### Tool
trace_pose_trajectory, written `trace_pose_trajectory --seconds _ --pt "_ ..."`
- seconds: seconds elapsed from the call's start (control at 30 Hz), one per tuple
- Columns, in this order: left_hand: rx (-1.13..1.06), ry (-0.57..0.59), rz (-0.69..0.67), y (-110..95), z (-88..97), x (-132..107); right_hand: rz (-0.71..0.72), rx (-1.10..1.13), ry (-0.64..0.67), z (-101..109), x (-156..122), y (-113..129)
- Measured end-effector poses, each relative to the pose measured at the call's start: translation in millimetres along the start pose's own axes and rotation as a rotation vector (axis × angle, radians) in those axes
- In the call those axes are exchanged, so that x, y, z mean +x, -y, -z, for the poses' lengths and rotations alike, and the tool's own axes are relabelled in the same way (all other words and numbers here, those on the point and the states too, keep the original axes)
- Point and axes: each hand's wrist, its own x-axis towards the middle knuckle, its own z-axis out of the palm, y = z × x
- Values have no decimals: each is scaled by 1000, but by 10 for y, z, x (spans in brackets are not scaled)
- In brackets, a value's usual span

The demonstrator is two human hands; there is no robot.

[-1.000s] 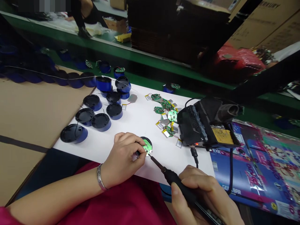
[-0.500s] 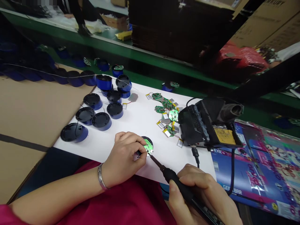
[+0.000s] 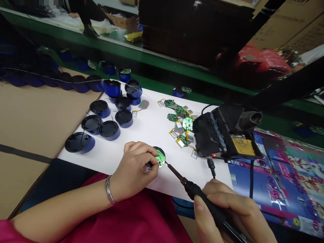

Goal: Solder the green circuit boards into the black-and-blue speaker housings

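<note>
My left hand (image 3: 136, 165), with a silver bracelet at the wrist, pinches the near-left side of a round dark case at the front of the white sheet. A green circuit board (image 3: 161, 158) sits in this case; the fingers cover part of both. A short dark wire end shows by the thumb. My right hand (image 3: 235, 209) is closed round the black handle of a soldering iron (image 3: 194, 192). The iron's tip is at the board's right edge; whether it touches I cannot tell.
Several blue round cases (image 3: 109, 130) with black insides stand on the left. Several green boards with small silver batteries (image 3: 181, 143) lie right of centre. Beside them is a black soldering station (image 3: 210, 135) with a yellow sponge (image 3: 243, 145). A green conveyor (image 3: 157, 81) runs behind.
The soldering iron and my right hand have drawn back to the right, shifting the tip from the board's lower part to its right edge. My left hand has stayed in place.
</note>
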Motion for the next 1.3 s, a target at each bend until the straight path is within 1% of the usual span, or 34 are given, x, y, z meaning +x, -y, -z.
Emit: trace_pose_trajectory --seconds 0.1,0.17,0.23,0.27,0.47,0.6,0.77,0.97,1.17,1.3 --pt "-4 5 -2 6 2 -6 0 -91 -122 -102 -9 -6" --pt "-7 15 -1 7 7 -14 15 -191 -160 -156 2 -49" --pt "-6 22 2 6 12 -21 61 -226 -122 -201 19 -128" --pt "-2 26 3 5 15 -23 92 -211 -82 -224 26 -178" --pt "7 30 4 2 26 -27 236 -147 64 -397 53 -449" --pt "-5 28 0 6 25 -28 325 -128 119 -467 75 -534" --pt "-10 35 -5 9 27 -25 363 -133 182 -476 24 -605" --pt "20 -35 -24 -3 12 -95 382 -174 182 -500 -80 -617" --pt "64 -126 60 -13 -63 -205 372 -192 152 -523 -93 -570" --pt "68 -153 106 -22 -94 -229 370 -196 117 -556 -93 -555"
